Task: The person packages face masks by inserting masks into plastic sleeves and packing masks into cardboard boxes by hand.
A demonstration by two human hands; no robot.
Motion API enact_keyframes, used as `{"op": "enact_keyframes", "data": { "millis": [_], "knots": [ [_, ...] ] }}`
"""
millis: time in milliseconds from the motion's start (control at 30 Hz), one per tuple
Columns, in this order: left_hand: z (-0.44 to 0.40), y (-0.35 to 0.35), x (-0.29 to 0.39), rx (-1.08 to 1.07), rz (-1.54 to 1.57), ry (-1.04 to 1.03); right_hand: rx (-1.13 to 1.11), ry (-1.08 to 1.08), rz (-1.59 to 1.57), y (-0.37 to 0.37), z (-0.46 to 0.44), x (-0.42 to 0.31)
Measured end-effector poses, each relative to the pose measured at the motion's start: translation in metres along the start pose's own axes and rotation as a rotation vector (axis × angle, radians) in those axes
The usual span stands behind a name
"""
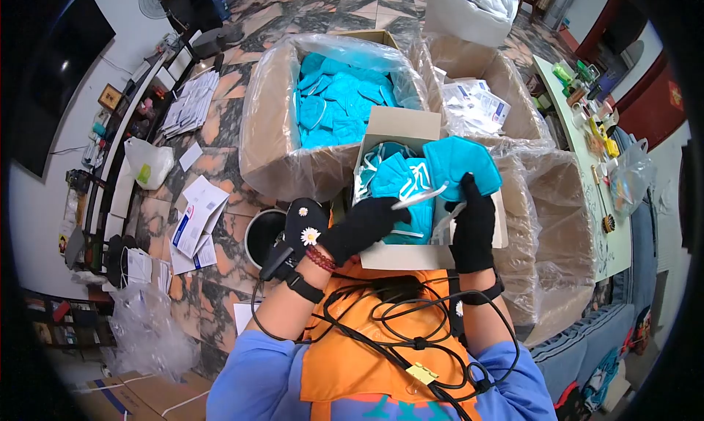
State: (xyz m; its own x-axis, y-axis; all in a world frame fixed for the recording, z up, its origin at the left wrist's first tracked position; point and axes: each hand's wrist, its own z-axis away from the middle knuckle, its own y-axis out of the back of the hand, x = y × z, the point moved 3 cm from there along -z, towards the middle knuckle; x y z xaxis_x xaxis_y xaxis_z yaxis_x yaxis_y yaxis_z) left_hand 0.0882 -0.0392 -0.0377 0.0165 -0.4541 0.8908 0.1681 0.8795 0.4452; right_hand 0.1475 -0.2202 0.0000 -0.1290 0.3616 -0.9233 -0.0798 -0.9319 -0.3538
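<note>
My right hand [474,227], in a black glove, grips a teal face mask [460,164] by its lower edge, thumb on the front. My left hand [367,227], also gloved, is closed on a white strap [422,196] that stretches towards the mask; where it joins the mask is not clear. Both hands are over an open small carton [405,258] in front of my body. More teal masks [392,179] with white straps fill the left part of this carton.
Behind the carton stands a plastic-lined box [275,138] heaped with teal masks. Another lined box [477,61] holds white printed packets [475,105]. A third lined box [561,230] is at right, beside a cluttered table [612,238]. Flattened cartons [198,219] lie on the floor. Black cables [396,326] cross my lap.
</note>
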Motion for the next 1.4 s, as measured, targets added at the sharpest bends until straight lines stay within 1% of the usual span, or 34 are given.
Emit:
{"op": "enact_keyframes", "data": {
  "millis": [33,67,133,167,200,267,300,333,400,467,533,567,600,667,700,733,800,833,867,900,933,967,1000,1033,1067,1100,1133,1200,1233,1267,1300,1333,1400],
  "knots": [
    [0.0,0.006,-0.013,-0.059,0.183,0.25,-0.001,-0.033,0.062,0.008,-0.005,0.002],
    [0.005,0.007,-0.026,-0.061,0.184,0.25,0.0,-0.067,0.124,0.017,-0.01,0.004],
    [0.014,0.012,-0.034,0.413,-0.435,-0.505,-0.002,-0.048,0.173,0.024,-0.012,0.008],
    [0.02,0.018,-0.012,0.232,-0.376,-0.265,-0.006,-0.027,0.22,0.025,-0.012,0.008],
    [0.017,0.02,-0.004,0.234,-0.374,-0.262,-0.009,-0.029,0.223,0.023,-0.01,0.006],
    [-0.003,0.018,0.005,0.117,0.312,-0.206,-0.077,0.018,0.287,0.013,-0.002,0.001],
    [-0.015,0.014,0.006,0.116,0.483,-0.282,-0.082,0.018,0.287,0.009,-0.001,0.003],
    [-0.024,0.006,0.009,0.12,0.482,-0.284,-0.09,0.053,0.309,0.006,0.001,0.004],
    [-0.036,-0.007,0.022,0.028,0.737,-0.276,-0.102,0.091,0.332,0.0,0.003,0.002],
    [-0.043,-0.016,0.018,0.001,0.775,-0.284,-0.073,0.109,0.311,-0.001,0.005,-0.002],
    [-0.049,-0.044,0.007,0.025,0.684,-0.295,-0.059,0.109,0.318,0.004,0.005,-0.004],
    [-0.045,-0.048,0.009,0.143,0.534,-0.375,-0.054,0.11,0.324,0.007,0.004,-0.005],
    [-0.039,-0.04,0.02,0.14,0.535,-0.375,-0.05,0.11,0.325,0.01,0.003,-0.005],
    [-0.025,-0.031,0.027,-0.055,0.385,0.126,-0.023,0.075,0.199,0.02,0.001,-0.003],
    [-0.022,-0.028,0.032,-0.01,0.211,0.005,-0.076,0.039,0.167,0.022,0.0,-0.002],
    [-0.024,-0.03,0.023,-0.008,0.207,0.007,-0.078,0.038,0.163,0.019,0.002,0.001],
    [-0.022,-0.034,0.02,0.205,-0.571,-0.683,-0.171,-0.196,-0.111,0.002,0.012,0.008],
    [-0.021,-0.034,0.016,0.204,-0.573,-0.683,-0.27,-0.233,-0.034,0.008,0.008,0.012],
    [-0.017,-0.031,0.019,0.18,-0.583,-0.636,-0.27,-0.233,-0.036,0.012,0.004,0.014],
    [-0.014,-0.029,0.019,0.157,-0.592,-0.587,-0.3,-0.277,0.045,0.015,0.002,0.018],
    [-0.014,-0.032,0.008,0.156,-0.593,-0.582,-0.33,-0.321,0.126,0.015,0.002,0.021],
    [-0.018,-0.035,-0.01,0.2,-0.444,-0.595,-0.287,-0.31,0.122,0.009,0.004,0.022],
    [-0.017,-0.032,-0.013,0.244,-0.293,-0.607,-0.288,-0.31,0.122,0.008,0.006,0.022],
    [-0.014,-0.035,-0.017,0.245,-0.293,-0.606,-0.32,-0.304,0.212,0.007,0.009,0.022],
    [-0.01,-0.029,-0.022,0.339,0.125,-0.336,-0.351,-0.298,0.302,0.006,0.014,0.022],
    [-0.006,-0.028,-0.031,0.416,0.538,-0.049,-0.309,-0.288,0.232,-0.001,0.025,0.025],
    [-0.009,-0.025,-0.035,0.417,0.541,-0.047,-0.312,-0.302,0.217,0.0,0.031,0.03],
    [-0.011,-0.003,-0.02,0.805,-0.243,-0.377,-0.326,-0.308,0.239,-0.001,0.047,0.032],
    [-0.018,0.013,-0.031,0.516,0.68,-0.119,-0.343,-0.274,0.294,-0.001,0.056,0.033],
    [-0.015,0.017,-0.022,0.116,1.553,0.175,-0.359,-0.238,0.346,0.0,0.063,0.034],
    [-0.014,0.016,-0.024,0.119,1.553,0.18,-0.333,-0.264,0.327,-0.002,0.067,0.036],
    [-0.013,0.024,-0.027,0.341,1.15,0.014,-0.336,-0.266,0.327,-0.001,0.067,0.035],
    [-0.005,0.032,-0.023,0.702,0.296,-0.281,-0.438,-0.326,0.352,0.003,0.068,0.033]
  ]
}}
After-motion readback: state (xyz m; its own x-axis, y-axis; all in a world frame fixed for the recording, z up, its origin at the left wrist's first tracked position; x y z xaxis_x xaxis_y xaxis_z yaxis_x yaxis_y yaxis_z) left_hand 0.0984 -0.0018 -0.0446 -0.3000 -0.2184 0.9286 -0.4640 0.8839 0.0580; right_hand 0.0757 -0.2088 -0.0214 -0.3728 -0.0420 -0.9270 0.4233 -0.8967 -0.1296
